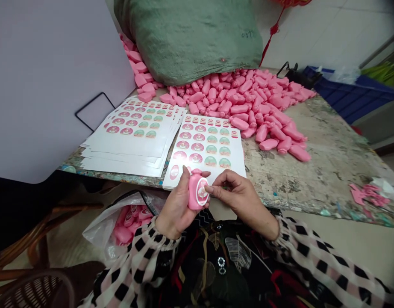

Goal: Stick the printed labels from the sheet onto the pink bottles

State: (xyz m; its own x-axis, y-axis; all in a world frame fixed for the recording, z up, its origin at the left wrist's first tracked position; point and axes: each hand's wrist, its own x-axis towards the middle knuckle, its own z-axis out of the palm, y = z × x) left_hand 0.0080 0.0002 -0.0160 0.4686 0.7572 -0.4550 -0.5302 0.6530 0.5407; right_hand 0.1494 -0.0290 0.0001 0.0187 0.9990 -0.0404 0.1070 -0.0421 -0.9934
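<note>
My left hand (177,210) is wrapped round a small pink plastic bottle (192,191), held upright just past the table's front edge. An oval pink-and-white sticker (202,192) lies against the bottle's front. The fingers of my right hand (235,194) are curled together, with thumb and forefinger at the sticker's right edge. Directly beyond my hands is a sheet of stickers (218,174) with rows of pink and green labels, and a blank gap among the pink ones at its near side.
A stack of sticker sheets (126,156) lies to the left. Loose pink bottles (245,100) spill from beneath a green sack (197,38). Below the table, a clear plastic bag (102,231) holds labelled bottles. Pink scraps (368,196) lie at right, and a blue crate (347,96) stands beyond.
</note>
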